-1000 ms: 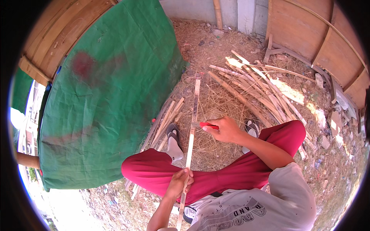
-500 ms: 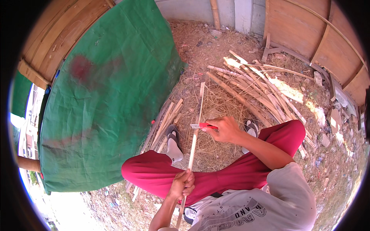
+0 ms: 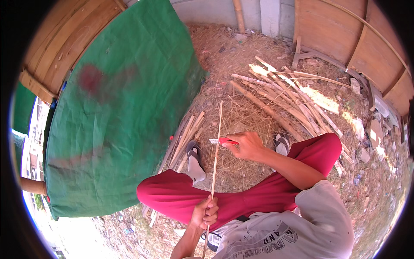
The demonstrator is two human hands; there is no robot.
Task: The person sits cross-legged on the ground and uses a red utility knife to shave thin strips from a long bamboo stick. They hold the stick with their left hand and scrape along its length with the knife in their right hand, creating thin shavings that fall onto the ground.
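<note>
Strip work looked partway along, judging by how things lay: the long, thin, pale wooden strip (image 3: pixel 215 166) was in 1 piece, and the red-handled knife with a flat metal blade (image 3: pixel 228 141) sat across its upper stretch, well short of the tip. Whether the edge bit into the wood could not be told. The strip ran from above the dry, straw-coloured ground litter (image 3: pixel 246 169), between the knees, down past the lower edge of view, so its near end was hidden. Left hand (image 3: pixel 204 213) was clamped round the strip, fingers wrapped, near the lap of the maroon cloth trousers (image 3: pixel 166 190); right hand (image 3: pixel 249 146) was closed on the knife handle. What remained on this strip, as I judged it: the stretch from blade to tip, perhaps other sides too; how smooth the wood was could not be made out. A large heap of pale, split wooden lengths (image 3: pixel 282 113) lay ahead and to the right, a smaller bundle of similar pale sticks (image 3: pixel 183 142) by the left foot; finished or raw, no telling. Against the frame 1 s earlier, the strip had gone from its broad, partly dark face to a narrow, pale edge, and its tip appeared lower; both grips matched.
</note>
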